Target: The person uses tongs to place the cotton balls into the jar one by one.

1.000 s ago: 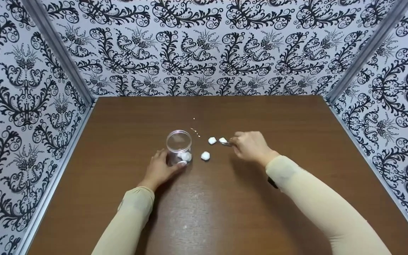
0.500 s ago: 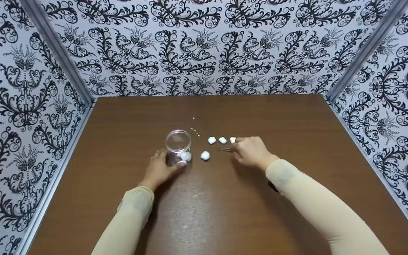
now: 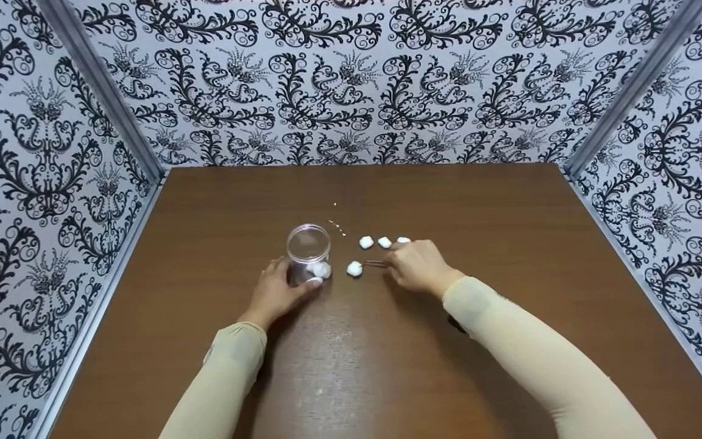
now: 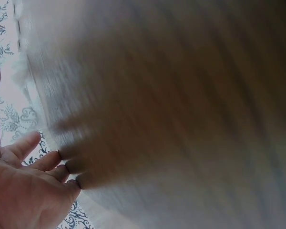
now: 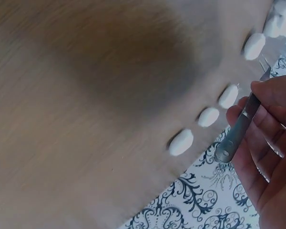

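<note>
Your left hand (image 3: 275,291) grips the clear jar (image 3: 309,261), which contains white balls (image 3: 319,269). Your right hand (image 3: 419,266) pinches the tweezers (image 3: 375,264), tips beside a single ball (image 3: 354,269) between your hands. A three-ball row (image 3: 384,242) lies just beyond your right fingers.

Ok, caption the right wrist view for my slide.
Right hand holding tweezers, white balls lined up on the table.

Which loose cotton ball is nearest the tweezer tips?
The lone cotton ball beside the jar, right at the tips of the tweezers; the other three loose ones form a row farther back.
</note>
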The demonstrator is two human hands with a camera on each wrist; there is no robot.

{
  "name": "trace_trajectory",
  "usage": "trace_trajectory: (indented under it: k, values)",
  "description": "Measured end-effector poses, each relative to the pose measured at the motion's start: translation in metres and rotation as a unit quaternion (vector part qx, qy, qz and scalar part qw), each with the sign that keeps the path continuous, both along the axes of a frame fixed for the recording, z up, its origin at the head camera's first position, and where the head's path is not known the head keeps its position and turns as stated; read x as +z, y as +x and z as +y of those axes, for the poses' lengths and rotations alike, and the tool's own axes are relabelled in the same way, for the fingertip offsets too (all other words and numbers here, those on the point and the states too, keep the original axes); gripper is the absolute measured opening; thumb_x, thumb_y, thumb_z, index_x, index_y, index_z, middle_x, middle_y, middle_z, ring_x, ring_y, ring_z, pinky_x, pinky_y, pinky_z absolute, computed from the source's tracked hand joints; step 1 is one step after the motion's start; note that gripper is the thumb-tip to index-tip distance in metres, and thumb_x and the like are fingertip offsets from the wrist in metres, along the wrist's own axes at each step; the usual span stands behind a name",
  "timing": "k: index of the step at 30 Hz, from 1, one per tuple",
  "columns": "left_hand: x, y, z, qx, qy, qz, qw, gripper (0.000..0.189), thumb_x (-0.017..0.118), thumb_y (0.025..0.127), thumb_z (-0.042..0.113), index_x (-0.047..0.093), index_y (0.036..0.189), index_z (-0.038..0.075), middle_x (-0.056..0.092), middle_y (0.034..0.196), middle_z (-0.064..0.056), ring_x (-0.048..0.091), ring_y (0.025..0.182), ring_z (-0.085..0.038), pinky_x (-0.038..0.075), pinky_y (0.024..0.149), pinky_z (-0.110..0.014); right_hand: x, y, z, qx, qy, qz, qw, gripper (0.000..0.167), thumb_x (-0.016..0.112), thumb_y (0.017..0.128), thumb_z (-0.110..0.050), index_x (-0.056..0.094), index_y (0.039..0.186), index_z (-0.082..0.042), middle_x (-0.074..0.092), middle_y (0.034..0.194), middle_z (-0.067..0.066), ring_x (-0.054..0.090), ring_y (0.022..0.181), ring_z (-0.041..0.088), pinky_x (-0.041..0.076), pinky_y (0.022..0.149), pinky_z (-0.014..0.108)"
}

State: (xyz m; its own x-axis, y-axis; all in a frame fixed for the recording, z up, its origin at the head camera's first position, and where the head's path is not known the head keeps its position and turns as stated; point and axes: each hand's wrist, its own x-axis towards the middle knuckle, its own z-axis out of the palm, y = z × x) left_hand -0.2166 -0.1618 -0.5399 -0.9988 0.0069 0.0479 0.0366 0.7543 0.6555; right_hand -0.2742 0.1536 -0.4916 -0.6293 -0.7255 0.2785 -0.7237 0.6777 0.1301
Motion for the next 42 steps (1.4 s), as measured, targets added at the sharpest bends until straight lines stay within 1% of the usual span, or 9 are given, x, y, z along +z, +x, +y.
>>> trace_trajectory:
  k: [7,13,18,21,25,30,35,37,42]
  values:
    - [-0.001,0.000,0.000,0.002,-0.001,0.009,1.0000,0.089,0.078,0.081,0.054,0.048,0.145,0.000,0.042,0.148,-0.028,0.032,0.139,-0.047,0.027,0.112,-0.058,-0.005,-0.001,-0.007,0.007,0.006,0.002,1.0000,0.004,0.076,0.081,-0.020,0.073,0.083,-0.018,0.062,0.076,-0.002,0.058,0.056,0.020,0.048,0.045,0.043]
    - [0.001,0.001,0.000,0.002,0.002,-0.001,1.0000,0.091,0.077,0.081,0.054,0.045,0.148,0.002,0.040,0.149,-0.028,0.030,0.141,-0.046,0.024,0.114,-0.057,-0.007,-0.001,-0.008,0.005,0.011,-0.006,0.9999,0.003,0.075,0.082,-0.020,0.073,0.083,-0.017,0.063,0.077,-0.002,0.059,0.057,0.020,0.049,0.046,0.043]
    - [0.001,0.000,0.000,0.002,0.001,0.002,1.0000,0.089,0.078,0.081,0.053,0.046,0.148,0.004,0.041,0.148,-0.028,0.032,0.140,-0.047,0.026,0.113,-0.058,-0.009,-0.001,-0.008,0.001,0.015,-0.009,0.9998,0.003,0.074,0.083,-0.021,0.073,0.082,-0.018,0.063,0.077,-0.003,0.060,0.058,0.019,0.050,0.047,0.043]
    - [0.001,0.000,0.001,0.000,0.002,0.005,1.0000,0.088,0.078,0.081,0.053,0.047,0.147,0.003,0.042,0.148,-0.029,0.032,0.139,-0.047,0.026,0.113,-0.058,-0.010,-0.001,-0.008,0.002,0.017,-0.001,0.9999,0.004,0.074,0.082,-0.021,0.073,0.081,-0.017,0.062,0.076,-0.003,0.058,0.056,0.018,0.049,0.046,0.042]
    - [0.002,0.001,0.000,-0.005,-0.002,0.001,1.0000,0.091,0.077,0.081,0.055,0.046,0.146,-0.001,0.040,0.149,-0.030,0.029,0.141,-0.047,0.023,0.114,-0.058,-0.011,-0.001,-0.010,0.004,0.018,0.012,0.9998,0.005,0.075,0.082,-0.021,0.073,0.079,-0.016,0.062,0.076,-0.004,0.055,0.053,0.018,0.047,0.043,0.040]
    - [0.002,0.000,0.000,-0.009,0.000,-0.001,1.0000,0.092,0.076,0.082,0.056,0.045,0.146,-0.003,0.039,0.149,-0.030,0.027,0.142,-0.047,0.021,0.115,-0.058,-0.011,-0.001,-0.009,0.006,0.007,0.020,0.9998,0.005,0.071,0.083,-0.019,0.074,0.079,-0.017,0.063,0.076,-0.004,0.053,0.050,0.018,0.046,0.041,0.039]
    - [0.001,0.000,0.000,-0.006,0.002,0.000,1.0000,0.091,0.077,0.082,0.054,0.045,0.147,-0.001,0.039,0.149,-0.029,0.028,0.142,-0.047,0.022,0.114,-0.058,-0.008,-0.002,-0.002,0.013,-0.010,0.028,0.9995,0.005,0.069,0.081,-0.015,0.074,0.078,-0.016,0.064,0.076,-0.003,0.053,0.051,0.019,0.044,0.041,0.040]
    - [0.001,0.000,0.000,-0.006,0.003,0.002,1.0000,0.090,0.078,0.081,0.054,0.046,0.146,-0.001,0.040,0.149,-0.030,0.028,0.141,-0.047,0.023,0.114,-0.058,-0.007,-0.002,0.001,0.011,-0.013,0.029,0.9994,0.005,0.069,0.079,-0.014,0.073,0.077,-0.015,0.063,0.075,-0.004,0.054,0.051,0.019,0.044,0.041,0.040]
    - [0.002,0.000,0.000,-0.005,0.010,-0.004,0.9999,0.089,0.078,0.082,0.053,0.046,0.147,0.000,0.039,0.150,-0.028,0.028,0.142,-0.046,0.022,0.115,-0.057,-0.004,-0.002,0.010,-0.002,-0.013,0.027,0.9995,0.006,0.069,0.079,-0.014,0.074,0.078,-0.016,0.061,0.073,-0.004,0.054,0.049,0.019,0.044,0.041,0.040]
